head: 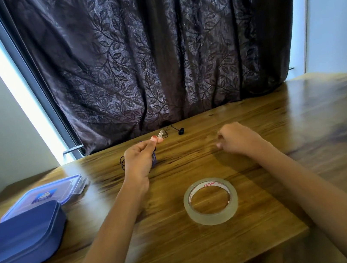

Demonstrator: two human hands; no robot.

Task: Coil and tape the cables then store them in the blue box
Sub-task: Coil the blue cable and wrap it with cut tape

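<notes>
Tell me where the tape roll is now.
Head view: the tape roll lies flat on the wooden table, between the forearms, nearer the person than the left hand and right hand; the blue box sits to its left.

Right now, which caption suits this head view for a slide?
Left hand pinches clear tape strip by the cables; tape roll and blue box nearby.

box left of tape roll, lid behind box

Single head view, wide-angle. It looks forward and down across the counter toward a dark curtain. Left hand and right hand sit mid-frame, near.
</notes>
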